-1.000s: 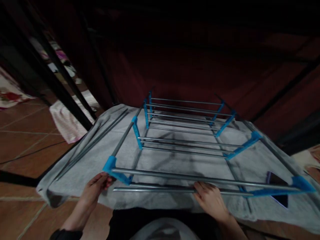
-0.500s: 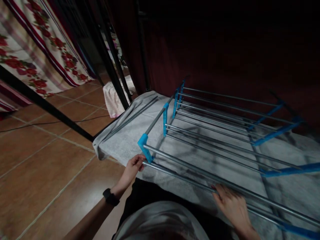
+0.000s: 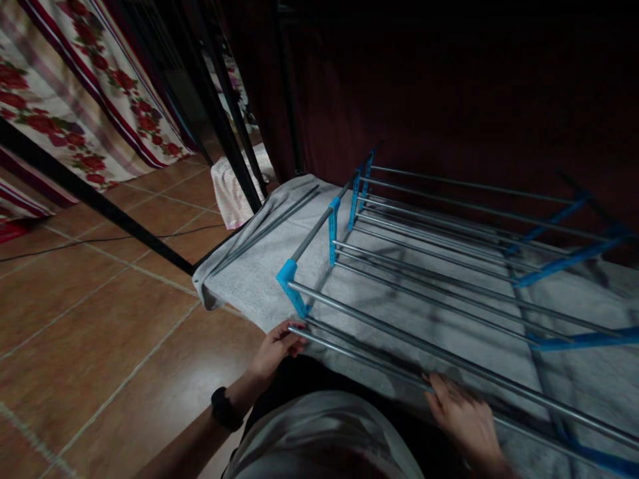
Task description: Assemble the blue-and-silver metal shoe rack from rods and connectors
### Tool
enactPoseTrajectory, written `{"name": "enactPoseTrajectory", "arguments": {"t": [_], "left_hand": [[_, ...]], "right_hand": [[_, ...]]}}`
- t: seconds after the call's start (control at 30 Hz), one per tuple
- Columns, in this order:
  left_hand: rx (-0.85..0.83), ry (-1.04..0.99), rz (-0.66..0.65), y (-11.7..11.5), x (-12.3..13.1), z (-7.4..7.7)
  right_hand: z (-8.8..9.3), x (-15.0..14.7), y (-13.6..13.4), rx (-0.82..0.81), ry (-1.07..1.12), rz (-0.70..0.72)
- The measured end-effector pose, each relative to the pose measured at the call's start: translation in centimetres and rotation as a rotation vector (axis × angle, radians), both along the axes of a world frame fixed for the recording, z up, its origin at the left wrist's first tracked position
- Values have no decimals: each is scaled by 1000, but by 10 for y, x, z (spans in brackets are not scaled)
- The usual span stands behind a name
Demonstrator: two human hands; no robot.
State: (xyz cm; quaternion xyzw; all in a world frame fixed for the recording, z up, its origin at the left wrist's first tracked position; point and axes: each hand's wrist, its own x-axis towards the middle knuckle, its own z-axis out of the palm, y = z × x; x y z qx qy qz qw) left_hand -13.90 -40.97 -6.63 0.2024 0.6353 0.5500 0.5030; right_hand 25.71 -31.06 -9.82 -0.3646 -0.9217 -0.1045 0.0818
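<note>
A rack of grey metal tubes joined by blue plastic connectors lies on a grey cloth [image 3: 249,286]. My left hand [image 3: 279,347] pinches the left end of the front metal tube [image 3: 349,351], just below a blue connector [image 3: 299,299]. That tube end sits apart from the connector, nearer my body. Farther right, my right hand [image 3: 464,416] is wrapped round the same tube, its fingertips partly hidden. Above both hands runs a parallel tube [image 3: 399,334], fixed in the connector's upper corner.
Two loose tubes [image 3: 269,229] lie on the cloth at the left. Black metal posts [image 3: 134,233] stand around that corner. A striped cloth [image 3: 232,193] hangs behind them, and a thin cable [image 3: 100,240] crosses the tiled floor. Dark red fabric [image 3: 424,113] is behind the rack.
My left hand has drawn the tube's left end away from the blue connector, toward my body. My right hand keeps its hold. The view has shifted slightly.
</note>
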Motion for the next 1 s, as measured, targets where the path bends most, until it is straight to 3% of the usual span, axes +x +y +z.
{"name": "enactPoseTrajectory", "arguments": {"t": [0.17,0.27,0.47,0.77,1.0], "left_hand": [[26,-233,-48,-2,13,7],[72,-370,-30,5,19,18],[122,-385,-12,24,29,34],[133,-355,38,32,36,25],[164,-327,53,31,36,22]], "right_hand": [[-9,13,-16,-20,-17,-106],[-11,18,-16,7,8,-87],[-6,9,-14,46,-12,-118],[2,6,-6,74,-31,-120],[7,6,4,125,101,-41]]}}
